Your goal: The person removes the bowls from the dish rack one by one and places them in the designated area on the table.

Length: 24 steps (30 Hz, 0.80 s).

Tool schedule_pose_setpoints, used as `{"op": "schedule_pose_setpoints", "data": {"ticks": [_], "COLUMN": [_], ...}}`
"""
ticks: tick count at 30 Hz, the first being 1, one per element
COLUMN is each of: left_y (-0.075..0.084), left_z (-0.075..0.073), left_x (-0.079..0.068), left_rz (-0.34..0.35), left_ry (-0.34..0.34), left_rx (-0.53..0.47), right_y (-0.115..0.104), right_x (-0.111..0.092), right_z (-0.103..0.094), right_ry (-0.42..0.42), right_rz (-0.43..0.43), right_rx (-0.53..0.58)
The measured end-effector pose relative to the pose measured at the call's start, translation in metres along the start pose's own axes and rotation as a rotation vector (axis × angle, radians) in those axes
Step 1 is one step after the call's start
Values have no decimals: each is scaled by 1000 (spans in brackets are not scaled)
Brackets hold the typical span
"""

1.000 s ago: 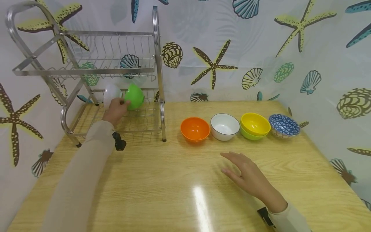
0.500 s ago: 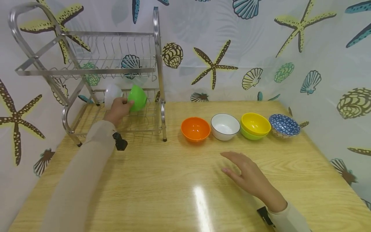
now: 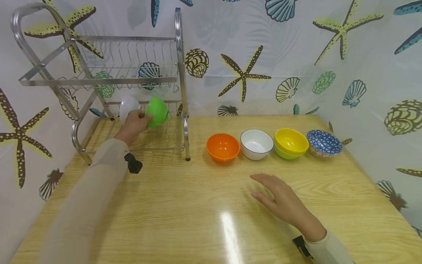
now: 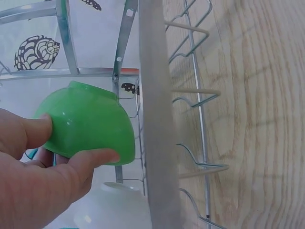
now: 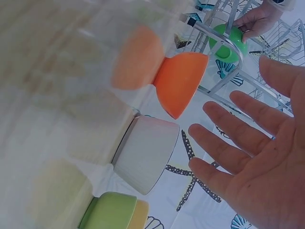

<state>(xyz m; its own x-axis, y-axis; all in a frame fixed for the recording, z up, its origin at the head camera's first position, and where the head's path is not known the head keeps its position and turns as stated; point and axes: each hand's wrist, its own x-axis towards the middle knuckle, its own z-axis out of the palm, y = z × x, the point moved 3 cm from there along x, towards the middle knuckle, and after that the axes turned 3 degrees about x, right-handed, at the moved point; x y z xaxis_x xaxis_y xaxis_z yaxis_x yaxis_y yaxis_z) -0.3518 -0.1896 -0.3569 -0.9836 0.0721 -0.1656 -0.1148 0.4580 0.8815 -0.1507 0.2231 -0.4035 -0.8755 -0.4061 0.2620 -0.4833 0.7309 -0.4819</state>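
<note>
In the lower tier of the metal dish rack point(image 3: 158, 149), my left hand point(image 3: 132, 126) pinches a green bowl point(image 3: 157, 112) by its edge. The bowl is tipped on its side, its foot turned up and to the right. Left of it a white bowl point(image 3: 128, 106) stands tilted in the same tier, partly behind the hand. The left wrist view shows thumb and fingers on the green bowl point(image 4: 90, 124), with the white bowl point(image 4: 112, 207) below. My right hand point(image 3: 285, 201) hovers over the table with spread, relaxed fingers and holds nothing.
On the wooden table point(image 3: 184, 205) stand an orange bowl point(image 3: 222, 147), a white bowl with a dark rim point(image 3: 256, 144), a yellow bowl point(image 3: 291, 140) nested in a lime bowl point(image 3: 285, 155), and a blue patterned bowl point(image 3: 324, 142). The rack's upper tier point(image 3: 125, 79) overhangs the left hand.
The green bowl and my left hand have shifted slightly to the right within the lower tier, the bowl tilting a little. My right hand stays almost still.
</note>
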Motion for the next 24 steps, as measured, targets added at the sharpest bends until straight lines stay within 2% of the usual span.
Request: {"op": "schedule_pose_setpoints", "data": {"ticks": [5, 17, 24], "left_y": [4, 2, 3], "left_z": [-1, -5, -5], "left_x": [-7, -14, -24], "left_rz": [10, 18, 59], "left_ry": [17, 57, 72], "left_rx": [48, 132, 164], "right_y": [0, -1, -2], "right_x": [0, -1, 0], "right_z": [2, 4, 5], "right_ry": [4, 5, 7], "right_rz": [-19, -23, -32], "right_rx": [10, 17, 14]}}
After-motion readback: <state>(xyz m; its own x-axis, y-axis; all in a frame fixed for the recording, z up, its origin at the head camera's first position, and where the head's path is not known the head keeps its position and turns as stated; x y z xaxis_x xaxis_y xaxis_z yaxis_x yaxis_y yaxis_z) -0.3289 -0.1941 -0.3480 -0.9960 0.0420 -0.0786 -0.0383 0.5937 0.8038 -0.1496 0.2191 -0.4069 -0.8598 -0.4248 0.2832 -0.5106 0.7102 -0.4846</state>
